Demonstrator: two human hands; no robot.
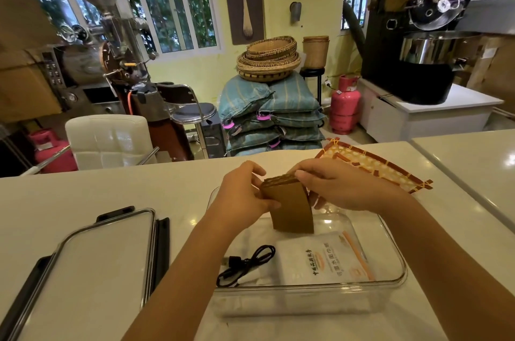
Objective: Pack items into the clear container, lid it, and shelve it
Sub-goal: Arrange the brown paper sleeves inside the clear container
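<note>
The clear container (395, 265) sits on the white counter in front of me. Inside it lie a white tissue pack (320, 260) with printed text and a coiled black cable (245, 262). Both hands hold a stack of brown cardboard sleeves (292, 209) upright over the container's far end. My left hand (242, 195) grips the stack's left side. My right hand (334, 187) pinches its top edge from the right. The clear lid (106, 251) with black clasps lies flat on the counter to the left of the container.
A woven tray (370, 165) with an orange-brown rim lies on the counter behind my right hand. Beyond the counter stand a white chair (108, 140), stacked sacks (267, 120) with baskets on top, pink gas cylinders (344, 106) and roasting machines (423, 34).
</note>
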